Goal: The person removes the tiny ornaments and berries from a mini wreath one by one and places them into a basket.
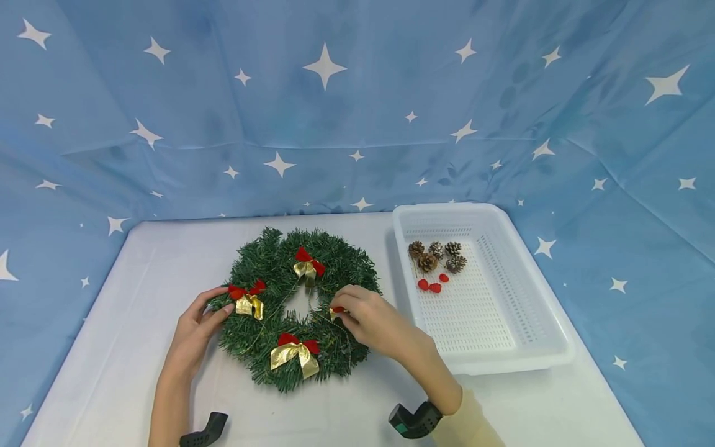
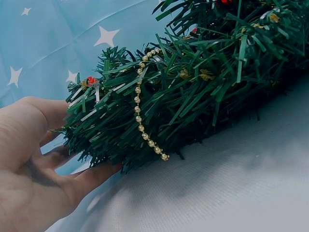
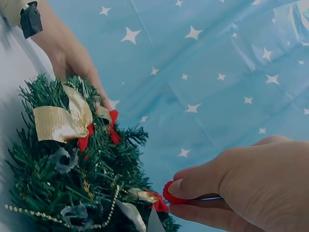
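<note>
A green tinsel wreath [image 1: 349, 267] lies on the white table, with red-and-gold bows around its ring. At its left side my left hand [image 1: 195, 329] grips the edge, close beside one bow [image 1: 248, 301]; in the left wrist view its fingers [image 2: 91, 179] go around the greenery. My right hand [image 1: 374, 320] is over the ring's right side, beside the hole. Between its thumb and finger it pinches a small red piece with a ridged edge [image 3: 173, 194], right by another bow [image 3: 157, 201]. A gold bead string [image 2: 138, 108] hangs on the wreath.
To the right stands a white plastic basket [image 1: 536, 310] holding several pine cones [image 1: 427, 262] and a few small red pieces [image 1: 435, 288]. A blue cloth with white stars [image 1: 357, 112] hangs behind the table [image 1: 145, 261].
</note>
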Tool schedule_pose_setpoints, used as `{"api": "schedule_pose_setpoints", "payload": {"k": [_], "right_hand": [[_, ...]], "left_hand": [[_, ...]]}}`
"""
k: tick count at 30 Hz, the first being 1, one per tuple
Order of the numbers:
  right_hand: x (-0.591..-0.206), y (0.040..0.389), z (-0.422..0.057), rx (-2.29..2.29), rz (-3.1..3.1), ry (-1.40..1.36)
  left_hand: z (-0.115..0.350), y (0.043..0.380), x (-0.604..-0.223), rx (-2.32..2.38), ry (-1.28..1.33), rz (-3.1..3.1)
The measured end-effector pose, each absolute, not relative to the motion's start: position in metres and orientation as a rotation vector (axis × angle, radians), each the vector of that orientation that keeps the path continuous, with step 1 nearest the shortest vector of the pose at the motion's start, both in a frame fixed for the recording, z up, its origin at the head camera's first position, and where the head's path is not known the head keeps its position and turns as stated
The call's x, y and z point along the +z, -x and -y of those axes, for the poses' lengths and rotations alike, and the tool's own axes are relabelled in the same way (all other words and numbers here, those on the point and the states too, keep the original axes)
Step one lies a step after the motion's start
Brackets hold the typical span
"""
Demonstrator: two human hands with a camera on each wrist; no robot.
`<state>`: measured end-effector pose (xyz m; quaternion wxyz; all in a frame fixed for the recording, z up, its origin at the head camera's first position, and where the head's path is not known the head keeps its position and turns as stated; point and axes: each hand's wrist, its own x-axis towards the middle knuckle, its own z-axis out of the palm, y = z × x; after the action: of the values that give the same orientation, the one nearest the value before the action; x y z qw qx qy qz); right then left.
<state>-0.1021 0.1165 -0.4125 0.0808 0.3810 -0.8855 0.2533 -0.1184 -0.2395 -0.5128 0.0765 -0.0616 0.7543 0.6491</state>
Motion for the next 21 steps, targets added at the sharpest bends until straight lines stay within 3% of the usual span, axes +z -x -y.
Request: {"api": "schedule_pose_setpoints", "payload": {"k": [21], "right_hand": [[-0.399, 0.100, -0.144, 0.708, 2.704, -1.020]], "left_hand": [[0.239, 0.118, -0.511, 1.948, 0.183, -2.245]]}}
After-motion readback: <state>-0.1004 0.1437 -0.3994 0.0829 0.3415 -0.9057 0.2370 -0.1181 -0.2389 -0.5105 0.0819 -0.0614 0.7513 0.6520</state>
